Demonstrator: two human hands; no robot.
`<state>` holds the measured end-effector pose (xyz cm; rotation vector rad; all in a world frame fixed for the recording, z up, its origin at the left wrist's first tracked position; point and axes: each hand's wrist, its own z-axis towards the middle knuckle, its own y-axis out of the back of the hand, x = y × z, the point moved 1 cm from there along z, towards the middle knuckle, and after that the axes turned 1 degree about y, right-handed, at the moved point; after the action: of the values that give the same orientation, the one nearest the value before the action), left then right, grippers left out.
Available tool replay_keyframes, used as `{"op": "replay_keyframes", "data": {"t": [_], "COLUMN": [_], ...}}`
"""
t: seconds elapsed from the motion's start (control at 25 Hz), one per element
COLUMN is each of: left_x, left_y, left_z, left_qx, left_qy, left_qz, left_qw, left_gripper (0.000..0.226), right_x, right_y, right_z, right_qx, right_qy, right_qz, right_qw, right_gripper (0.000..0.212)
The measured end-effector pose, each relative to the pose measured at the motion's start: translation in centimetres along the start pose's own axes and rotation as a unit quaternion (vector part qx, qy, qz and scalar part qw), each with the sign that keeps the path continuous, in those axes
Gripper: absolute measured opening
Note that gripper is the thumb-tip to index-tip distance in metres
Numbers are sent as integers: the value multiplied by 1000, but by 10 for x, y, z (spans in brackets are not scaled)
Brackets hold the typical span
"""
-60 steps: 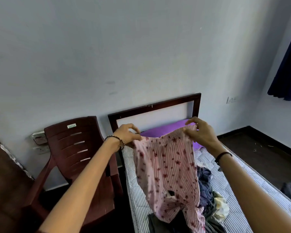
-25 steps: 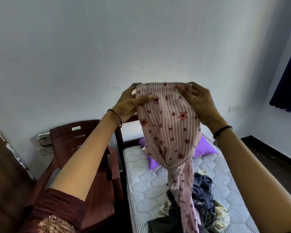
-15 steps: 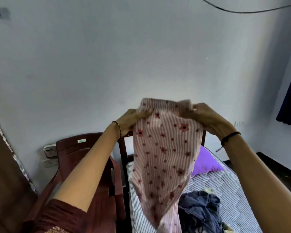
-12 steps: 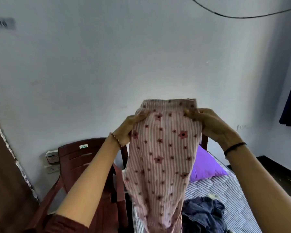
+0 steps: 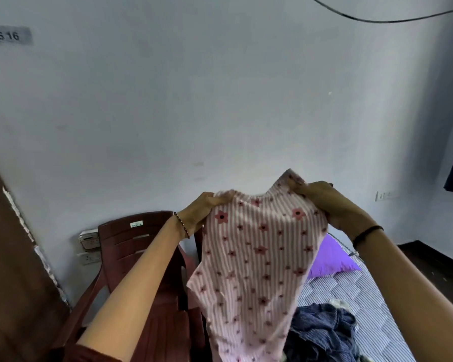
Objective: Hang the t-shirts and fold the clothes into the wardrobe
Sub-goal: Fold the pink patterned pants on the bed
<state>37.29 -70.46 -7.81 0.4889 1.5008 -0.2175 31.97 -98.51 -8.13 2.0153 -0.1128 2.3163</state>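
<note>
- A bed with a blue-and-white striped quilted mattress (image 5: 345,293) fills the lower right of the room. The wardrobe is nowhere in shot.
- A maroon moulded-plastic chair (image 5: 139,254) stands just beside the bed's left edge, its back to the wall.
- A pink-and-white striped cloth garment printed with dark red flowers (image 5: 256,259) is held up in the air over the bed's left edge, between the chair and the laundry. Its top edge is stretched from hand to hand and the rest hangs free. The lower end runs out of frame, so whether it touches the mattress cannot be told.
- The fabric looks thin, light and wholly limp: it sags between the hands and falls in soft folds. It should crease where it is laid, is unlikely to slip and has nothing to break. The two top corners appear the best hold, keeping it flat for folding or hanging.
- A heap of crumpled dark blue clothes (image 5: 322,327) lies on the mattress toward the near end, just beside the hanging cloth.
- A purple cloth pillow (image 5: 330,257) rests at the head end of the bed, partly hidden behind the garment.
- The right hand (image 5: 322,202) pinches the upper right corner, a tuft of fabric bunched above its fingers.
- The left hand (image 5: 198,212) has its fingers curled round the upper left corner.
</note>
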Motion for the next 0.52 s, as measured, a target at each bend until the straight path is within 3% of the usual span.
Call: {"op": "replay_keyframes", "data": {"t": [0.08, 0.12, 0.2, 0.28, 0.36, 0.44, 0.52], "left_x": [11, 24, 58, 80, 89, 93, 101], "left_y": [5, 6, -4, -9, -2, 3, -6], "left_z": [-7, -12, -23, -25, -24, -24, -30], "left_qx": [46, 83, 151, 147, 119, 119, 161], "left_qy": [31, 71, 165, 175, 137, 133, 176], "left_qz": [-96, -74, 47, 72, -37, -143, -79], "left_qw": [994, 991, 974, 971, 983, 974, 968], "left_gripper": [47, 55, 65, 67, 74, 63, 48], "right_x": [-14, -29, -63, -87, -96, -100, -109], "right_y": [-1, -3, -8, -10, -5, 6, 8], "right_z": [-2, -10, -32, -45, -48, -47, -50], "right_qx": [36, 69, 131, 176, 128, 56, 83], "right_qy": [-34, -56, -124, -166, -161, -153, -179], "right_qz": [169, 215, 155, 88, 192, 287, 235], "right_qw": [984, 973, 971, 966, 960, 944, 952], "right_gripper": [50, 55, 67, 64, 53, 58, 56]}}
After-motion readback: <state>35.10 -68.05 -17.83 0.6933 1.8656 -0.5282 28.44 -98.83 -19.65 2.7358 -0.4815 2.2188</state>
